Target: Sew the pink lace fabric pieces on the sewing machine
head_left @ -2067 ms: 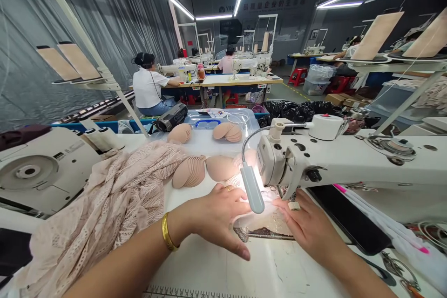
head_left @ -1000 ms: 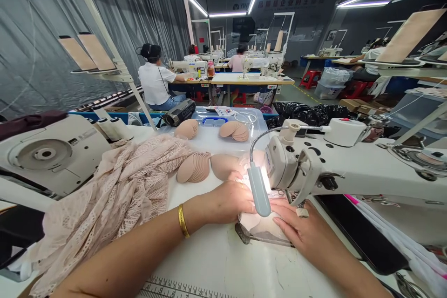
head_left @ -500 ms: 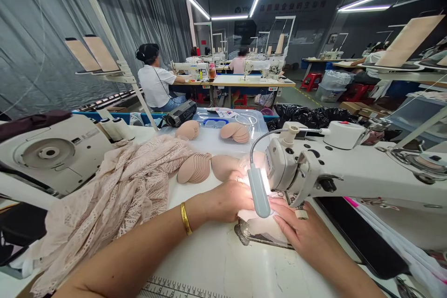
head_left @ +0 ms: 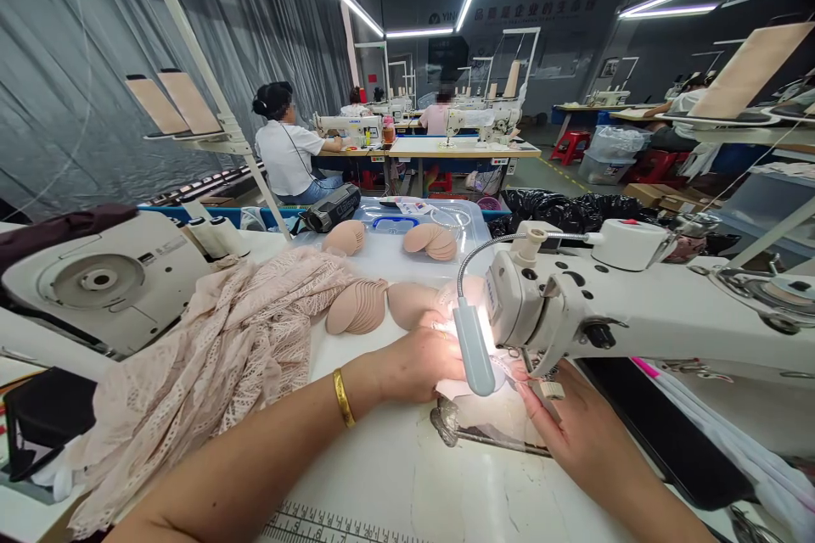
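Observation:
My left hand (head_left: 429,363) rests on a pale pink fabric piece (head_left: 503,373) at the sewing machine's needle area. Lamp head and glare hide most of its fingers. My right hand (head_left: 566,416) is at the right edge of that fabric, thumb and forefinger closed together on it; its other fingers are behind the machine's presser parts. The white sewing machine (head_left: 528,297) reaches in from the right. A grey lamp (head_left: 474,348) on a bendable neck lights the fabric. Just beyond my left hand lies a beige moulded bra cup (head_left: 407,305).
Fanned beige bra cups (head_left: 356,308) lie left of my hands, beside heaped pink lace (head_left: 255,305). A clear plastic box (head_left: 388,259) bears more cups. A black phone-like slab (head_left: 662,433) lies at right. Another machine (head_left: 95,280) stands left; a co-worker (head_left: 286,144) sits ahead.
My right hand has shifted slightly right, and its thumb and forefinger have drawn back along the fabric, exposing more of it. My left hand stays nearly in place. The whole view has shifted slightly.

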A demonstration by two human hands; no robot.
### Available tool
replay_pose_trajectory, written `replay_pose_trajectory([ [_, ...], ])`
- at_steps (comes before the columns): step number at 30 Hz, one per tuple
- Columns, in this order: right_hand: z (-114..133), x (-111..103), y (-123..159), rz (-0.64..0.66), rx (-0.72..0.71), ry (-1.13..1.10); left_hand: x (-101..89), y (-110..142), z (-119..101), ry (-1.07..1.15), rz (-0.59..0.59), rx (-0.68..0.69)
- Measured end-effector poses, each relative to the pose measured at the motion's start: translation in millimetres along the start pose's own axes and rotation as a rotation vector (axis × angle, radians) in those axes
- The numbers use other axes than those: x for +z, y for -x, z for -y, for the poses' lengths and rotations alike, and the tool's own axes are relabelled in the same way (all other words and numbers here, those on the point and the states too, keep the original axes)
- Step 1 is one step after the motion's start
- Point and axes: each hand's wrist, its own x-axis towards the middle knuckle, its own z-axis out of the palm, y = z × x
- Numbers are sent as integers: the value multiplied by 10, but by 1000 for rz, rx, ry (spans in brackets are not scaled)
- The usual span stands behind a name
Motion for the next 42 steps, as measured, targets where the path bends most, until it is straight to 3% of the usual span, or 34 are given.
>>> replay_pose_trajectory([
  [16,146,-51,-54,-36,91,-107,60,41,-27,4,-33,0],
  [29,-62,2,17,-58,-86,-27,64,63,-29,19,20,-46],
  [39,27,15,73,-80,-1,-27,245,148,-53,-113,-5,-85],
  [42,37,-29,34,-62,-78,24,248,163,-85,-146,-20,-65],
])
